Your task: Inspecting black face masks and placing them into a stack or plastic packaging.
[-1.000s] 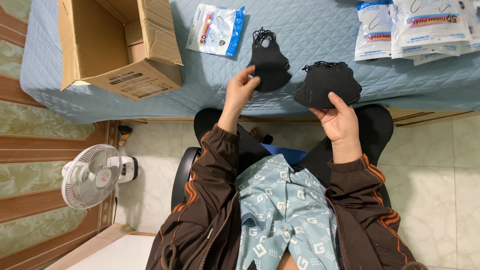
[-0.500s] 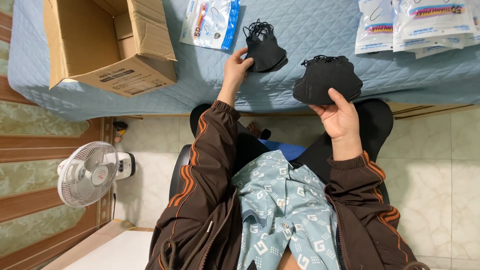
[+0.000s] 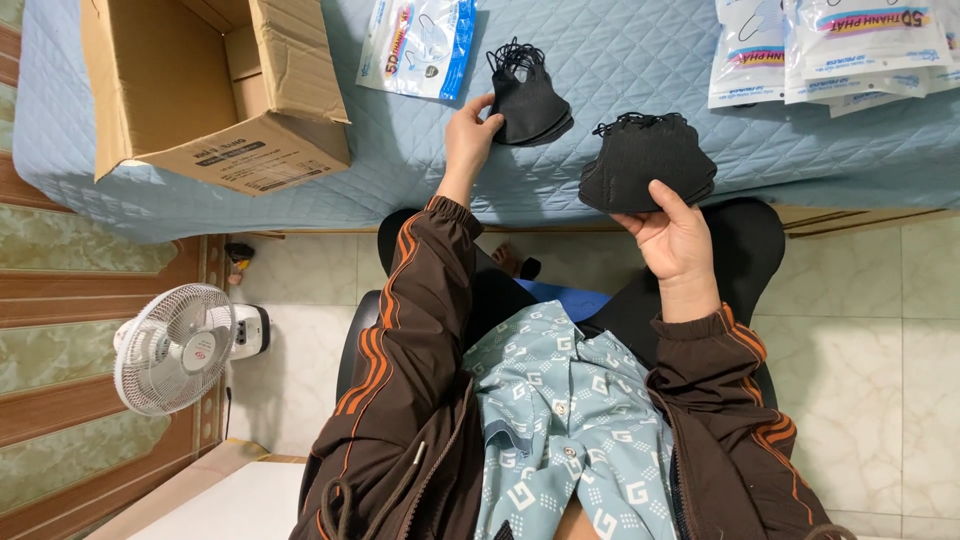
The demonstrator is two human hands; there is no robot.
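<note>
Cardboard box point(image 3: 215, 90), open and on its side, lay at ten o'clock on the quilted blue bedcover point(image 3: 640, 110); a white fan point(image 3: 175, 348) stood on the floor at eight o'clock. At twelve o'clock I noted a flat printed mask packet point(image 3: 418, 45). Just right of it the left hand point(image 3: 470, 135) rested on the cover, fingers pinched on the near edge of a small stack of black masks point(image 3: 528, 100) lying flat, ear loops bunched at the top. At one o'clock the right hand point(image 3: 672, 232) was closed on a larger stack of black masks point(image 3: 645, 165), thumb on top, raised just past the bed edge. More packets point(image 3: 830, 45) were heaped at two o'clock.

Risks as I judged them: the right hand gripped only the lower rim, so the fanned stack could slide apart and drop to the tiles. Loose ear loops could snag and drag neighbouring masks. The left stack lay near the edge and could get nudged off.
</note>
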